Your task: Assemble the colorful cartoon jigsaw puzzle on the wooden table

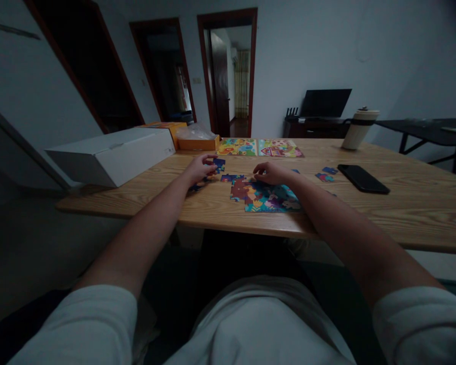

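A partly joined colourful jigsaw (266, 196) lies on the wooden table (403, 203) near its front edge. My left hand (199, 169) is closed in a pinch on a blue puzzle piece (219, 163), just left of the jigsaw's top edge. My right hand (270, 173) rests curled at the jigsaw's upper right edge, fingers pressed together; what they hold, if anything, is hidden. Loose pieces (326, 175) lie to the right of that hand.
A black phone (363, 178) lies right of the loose pieces. Two finished puzzle boards (259, 147) sit further back, with an orange box (197, 143) and a long white box (112, 152) at left. A cup (359, 130) stands at the back right.
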The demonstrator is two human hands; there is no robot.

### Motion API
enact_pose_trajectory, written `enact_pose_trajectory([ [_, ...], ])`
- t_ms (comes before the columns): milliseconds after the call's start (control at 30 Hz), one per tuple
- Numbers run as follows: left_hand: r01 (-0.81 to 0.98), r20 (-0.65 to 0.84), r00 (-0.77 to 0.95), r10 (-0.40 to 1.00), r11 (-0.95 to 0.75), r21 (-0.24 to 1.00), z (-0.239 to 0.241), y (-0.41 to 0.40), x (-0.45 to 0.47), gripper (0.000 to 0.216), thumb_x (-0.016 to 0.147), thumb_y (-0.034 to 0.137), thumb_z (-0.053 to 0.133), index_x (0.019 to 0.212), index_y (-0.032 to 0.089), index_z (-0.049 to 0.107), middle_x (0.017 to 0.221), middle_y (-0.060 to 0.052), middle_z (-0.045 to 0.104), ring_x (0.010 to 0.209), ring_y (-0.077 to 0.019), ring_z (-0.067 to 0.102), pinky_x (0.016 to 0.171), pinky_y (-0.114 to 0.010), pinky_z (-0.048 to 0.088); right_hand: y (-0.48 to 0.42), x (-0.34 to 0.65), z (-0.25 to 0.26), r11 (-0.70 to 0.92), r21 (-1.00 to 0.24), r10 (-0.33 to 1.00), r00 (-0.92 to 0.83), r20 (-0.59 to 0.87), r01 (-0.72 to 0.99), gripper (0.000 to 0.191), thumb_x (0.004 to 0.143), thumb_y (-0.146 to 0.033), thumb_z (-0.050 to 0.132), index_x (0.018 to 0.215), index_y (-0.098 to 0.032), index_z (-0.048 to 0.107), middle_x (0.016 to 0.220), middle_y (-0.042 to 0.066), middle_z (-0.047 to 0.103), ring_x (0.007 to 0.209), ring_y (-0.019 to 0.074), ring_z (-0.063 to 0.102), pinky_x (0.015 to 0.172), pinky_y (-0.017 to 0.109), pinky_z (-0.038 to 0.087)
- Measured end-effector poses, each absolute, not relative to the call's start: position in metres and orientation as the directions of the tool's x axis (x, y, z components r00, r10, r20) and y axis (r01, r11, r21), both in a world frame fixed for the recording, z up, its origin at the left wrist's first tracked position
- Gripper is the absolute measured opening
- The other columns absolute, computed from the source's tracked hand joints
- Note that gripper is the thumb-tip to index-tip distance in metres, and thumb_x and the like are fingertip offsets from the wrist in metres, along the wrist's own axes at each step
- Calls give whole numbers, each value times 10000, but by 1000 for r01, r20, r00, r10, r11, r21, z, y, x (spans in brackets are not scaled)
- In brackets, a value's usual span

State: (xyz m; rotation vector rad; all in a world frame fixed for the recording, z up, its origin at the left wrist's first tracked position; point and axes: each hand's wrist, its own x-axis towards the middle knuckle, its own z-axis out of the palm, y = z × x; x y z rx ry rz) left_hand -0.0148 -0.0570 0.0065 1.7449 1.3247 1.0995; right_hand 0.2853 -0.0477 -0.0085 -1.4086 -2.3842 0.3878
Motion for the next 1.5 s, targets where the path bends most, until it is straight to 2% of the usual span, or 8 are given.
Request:
enact_pose_trajectory([
  [100, 301, 138, 175, 975, -186, 935, 14, -53, 4, 395, 821, 22, 673, 1185, 168, 625, 860, -15, 669, 695, -120, 657, 708, -276, 529, -48, 285, -8, 475, -406, 877, -457, 147, 781, 258, 884, -293, 670, 1100, -172, 744, 1049, 111, 755, 819, 201, 681, 728, 298, 502],
  [200, 364, 69, 254, 965, -162, 917, 20, -36, 23, 376, 785, 77, 751, 1139, 167, 663, 813, -24, 684, 705, -145, 662, 707, -288, 512, -47, 286, -9, 495, -405, 865, -478, 152, 769, 268, 882, -329, 677, 1095, -183, 747, 1056, 110, 756, 835, 216, 683, 745, 312, 504],
  [333, 469, 132, 220, 967, -223, 854, 14, -15, 37, 305, 735, 72, 782, 1024, 138, 715, 770, -26, 676, 695, -141, 617, 670, -268, 465, -44, 287, -12, 502, -396, 862, -484, 152, 769, 275, 886, -353, 675, 1100, -194, 742, 1054, 105, 755, 851, 222, 685, 747, 311, 502],
  [533, 432, 118, 258, 959, -224, 874, -12, -9, 41, 340, 765, 58, 729, 1101, 109, 712, 825, -51, 695, 692, -133, 606, 662, -258, 459, -41, 284, -15, 487, -425, 868, -477, 138, 763, 277, 892, -353, 665, 1109, -198, 737, 1068, 98, 752, 880, 214, 682, 756, 298, 504],
  [833, 712, 180, 328, 927, -368, 598, -18, -9, 43, 403, 833, 160, 689, 1235, 125, 692, 1014, -91, 744, 777, -170, 642, 701, -256, 482, -46, 281, -12, 475, -451, 871, -477, 119, 755, 290, 888, -330, 662, 1130, -187, 736, 1096, 103, 750, 900, 216, 689, 769, 297, 512],
  [1100, 793, 253, 377, 891, -451, 410, -19, -7, 43, 288, 846, 203, 671, 1120, 183, 759, 1116, -104, 748, 1027, -238, 658, 901, -296, 474, -51, 281, -9, 500, -405, 861, -490, 137, 766, 273, 912, -341, 641, 1122, -196, 739, 1060, 93, 755, 860, 201, 688, 748, 284, 507],
  [1233, 739, 309, 427, 850, -525, 422, -16, -9, 43, 219, 859, 215, 663, 1036, 201, 791, 1136, -102, 747, 1079, -244, 642, 958, -310, 448, -49, 282, -11, 502, -415, 860, -491, 141, 759, 281, 908, -345, 641, 1127, -199, 740, 1045, 94, 757, 859, 200, 688, 745, 285, 508],
  [1500, 743, 147, 468, 871, -479, 467, -18, -9, 43, 247, 862, 300, 692, 1061, 192, 789, 1083, -99, 773, 904, -225, 685, 788, -287, 483, -47, 282, -13, 498, -413, 862, -488, 137, 763, 304, 909, -361, 636, 1135, -183, 734, 1053, 101, 751, 870, 202, 686, 757, 293, 511],
])
